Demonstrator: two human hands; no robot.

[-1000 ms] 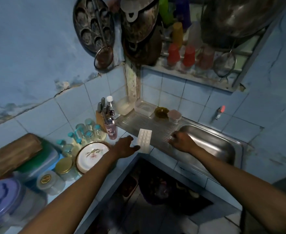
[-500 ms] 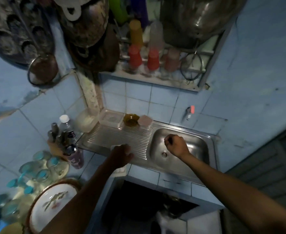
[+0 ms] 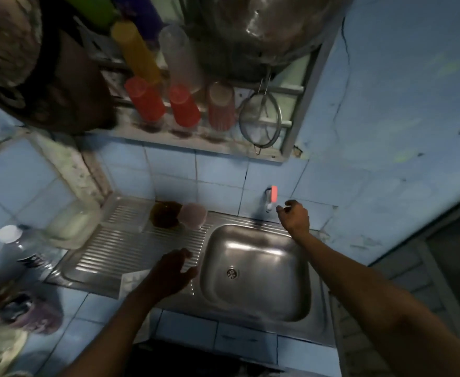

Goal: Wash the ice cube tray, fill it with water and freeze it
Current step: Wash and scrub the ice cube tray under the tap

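Blue-tiled sink [image 3: 253,303]: our right hand [image 3: 294,217], fingers loosely open and empty, nears the tap [image 3: 272,197]; left hand [image 3: 170,273], spread, covers the ice cube tray [image 3: 133,280] beside the basin. We should open the tap gently.

The kitchen is dim with a cool blue cast. Soft glare streaks the steel sink [image 3: 256,268] and the hanging pot [image 3: 253,31]. Motion blur smears the left edge; wide-angle distortion bends the walls. Both forearms read as dark shapes.

Home kitchen: steel sink [image 3: 256,270], blue wall tiles [image 3: 220,170], cups [image 3: 144,100] on rack.
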